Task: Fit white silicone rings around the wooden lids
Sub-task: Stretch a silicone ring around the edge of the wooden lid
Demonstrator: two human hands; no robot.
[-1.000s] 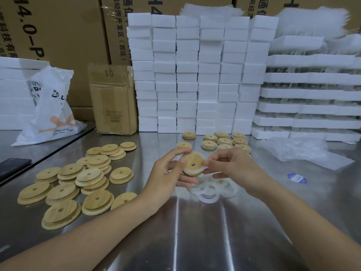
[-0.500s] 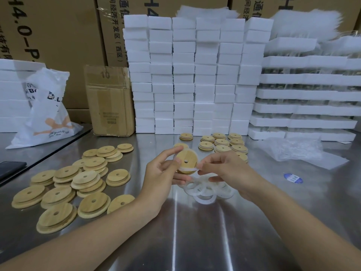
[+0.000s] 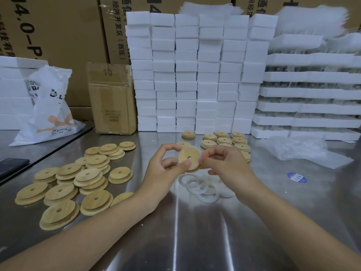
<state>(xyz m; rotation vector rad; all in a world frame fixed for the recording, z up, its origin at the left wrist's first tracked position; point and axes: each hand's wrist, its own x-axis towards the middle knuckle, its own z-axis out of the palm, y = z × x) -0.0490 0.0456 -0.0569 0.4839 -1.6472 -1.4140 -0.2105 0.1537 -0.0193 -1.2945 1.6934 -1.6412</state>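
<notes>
Both hands are gripping one part above the brushed steel surface [image 3: 195, 241]. Left hand [image 3: 166, 167] pinches the round wooden lid with a centre hole [image 3: 188, 158], thumb on the lower face, fingers curled behind. Right hand [image 3: 226, 163] pinches the lid's right edge. The white silicone ring [image 3: 197, 149] shows along the lid's upper-right rim; can't tell if it's seated all round. The loose white silicone rings [image 3: 203, 190] lie overlapped on the surface just below the hands. The bare wooden lids pile [image 3: 68, 182] is to the left, and the small stacks of wooden lids [image 3: 224, 140] are behind the hands. At the back are the white foam block stacks [image 3: 195, 75], a brown cardboard box [image 3: 111, 98] and a white printed plastic bag [image 3: 48, 108]. A crumpled clear plastic bag [image 3: 297, 149] is on the right.
</notes>
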